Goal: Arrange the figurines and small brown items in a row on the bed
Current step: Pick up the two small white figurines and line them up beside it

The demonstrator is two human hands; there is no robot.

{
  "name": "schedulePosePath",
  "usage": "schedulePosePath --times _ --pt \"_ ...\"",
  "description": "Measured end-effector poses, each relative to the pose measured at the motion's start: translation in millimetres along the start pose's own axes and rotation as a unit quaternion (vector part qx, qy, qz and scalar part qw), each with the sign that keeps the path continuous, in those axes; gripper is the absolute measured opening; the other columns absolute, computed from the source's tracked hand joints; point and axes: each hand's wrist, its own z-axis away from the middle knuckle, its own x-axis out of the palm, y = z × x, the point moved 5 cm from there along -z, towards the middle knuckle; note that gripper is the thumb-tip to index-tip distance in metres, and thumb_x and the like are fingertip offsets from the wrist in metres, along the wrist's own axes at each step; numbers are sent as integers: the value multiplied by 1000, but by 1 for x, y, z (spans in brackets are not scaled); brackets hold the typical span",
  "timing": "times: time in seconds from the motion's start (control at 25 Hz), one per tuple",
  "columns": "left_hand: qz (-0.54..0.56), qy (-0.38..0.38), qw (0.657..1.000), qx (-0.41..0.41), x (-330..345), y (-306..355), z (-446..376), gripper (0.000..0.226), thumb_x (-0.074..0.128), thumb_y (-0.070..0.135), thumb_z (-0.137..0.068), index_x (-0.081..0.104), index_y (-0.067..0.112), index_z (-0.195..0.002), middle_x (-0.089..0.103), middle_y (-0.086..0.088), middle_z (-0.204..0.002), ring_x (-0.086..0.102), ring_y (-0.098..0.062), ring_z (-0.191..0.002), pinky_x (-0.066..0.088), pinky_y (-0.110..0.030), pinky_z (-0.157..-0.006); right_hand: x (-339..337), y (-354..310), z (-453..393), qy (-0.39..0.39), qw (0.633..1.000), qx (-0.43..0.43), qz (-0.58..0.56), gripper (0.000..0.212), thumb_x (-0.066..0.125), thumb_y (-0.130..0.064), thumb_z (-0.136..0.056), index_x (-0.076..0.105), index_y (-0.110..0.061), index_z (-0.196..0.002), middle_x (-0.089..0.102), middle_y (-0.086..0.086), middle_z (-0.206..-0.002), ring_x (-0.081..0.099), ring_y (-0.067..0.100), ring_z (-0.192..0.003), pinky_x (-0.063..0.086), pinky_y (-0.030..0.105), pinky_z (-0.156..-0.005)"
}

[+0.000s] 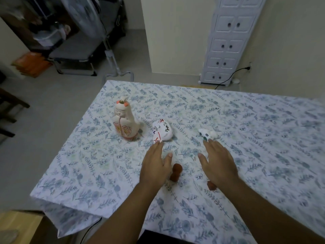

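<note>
On the floral bed [246, 138] we see the tall cream figurine [125, 123] upright, well left of both hands. Our left hand [154, 166], flat and holding nothing, touches the tipped white figurine [162, 131] with its fingertips; our right hand [218, 164], likewise spread, reaches the small white figurine [207, 133]. One brown piece [175, 172] lies between them, another [211, 185] under the right wrist.
</note>
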Motion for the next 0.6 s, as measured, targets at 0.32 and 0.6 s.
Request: schedulePosePath --times 0.32,0.6 --pt "6 -3 997 -75 6 -21 -108 50 47 41 -100 50 9 -139 53 -8 -143 45 -27 -136 40 -41 -111 0 13 -89 48 997 65 -10 49 45 -32 -102 44 -10 -145 51 12 -147 44 28 -137 35 42 -113" --pt "79 -18 978 -192 29 -42 -156 89 60 73 -68 47 14 -133 62 -9 -124 58 -32 -116 52 -51 -95 43 47 -127 21 954 242 -175 50 55 -28 -98 45 -9 -144 50 19 -142 47 34 -129 43 49 -106"
